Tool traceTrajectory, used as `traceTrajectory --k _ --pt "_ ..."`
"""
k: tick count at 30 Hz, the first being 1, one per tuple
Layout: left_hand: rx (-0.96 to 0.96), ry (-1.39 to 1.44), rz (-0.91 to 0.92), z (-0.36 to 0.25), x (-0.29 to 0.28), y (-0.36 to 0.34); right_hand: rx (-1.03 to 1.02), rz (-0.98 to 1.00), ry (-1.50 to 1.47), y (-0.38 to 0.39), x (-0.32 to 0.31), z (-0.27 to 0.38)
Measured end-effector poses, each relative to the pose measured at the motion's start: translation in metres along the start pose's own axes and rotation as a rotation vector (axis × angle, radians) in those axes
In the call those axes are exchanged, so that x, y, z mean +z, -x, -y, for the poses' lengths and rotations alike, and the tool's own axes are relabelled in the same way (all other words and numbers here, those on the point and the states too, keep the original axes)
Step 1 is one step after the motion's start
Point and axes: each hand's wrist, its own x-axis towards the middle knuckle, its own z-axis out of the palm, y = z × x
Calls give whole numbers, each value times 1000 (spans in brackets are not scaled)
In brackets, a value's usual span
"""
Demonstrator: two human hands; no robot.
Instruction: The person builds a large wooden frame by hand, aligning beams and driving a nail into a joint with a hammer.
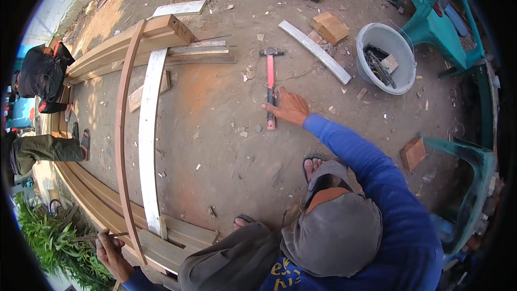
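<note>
Centrally, the right hand, fingers apart, lies at the hammer, which points toward twelve o'clock; at eight o'clock, the left hand clamps a slim tool

Pinkish-red and black on hammer, 12 o'clock. Dark on thin tool, green on plant, 8 o'clock. Pale grey on bucket, teal on chair, 2 o'clock. Reddish-brown on strip, white on plank, 9 o'clock. Plain blue on sleeve, 4 o'clock.
</note>
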Motion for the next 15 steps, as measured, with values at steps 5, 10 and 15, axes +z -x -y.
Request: traceTrajectory --k 5,10,15 --pt "-10 -192 -50 -21 10 -22 62 -99 -25 -40 30 0" --pt "-66 -257 -39 -113 84 -13 149 -91 -309 -36 26 -22" --pt "-111 -369 5 -167 150 -47 196 -123 -529 -25 14 -66"
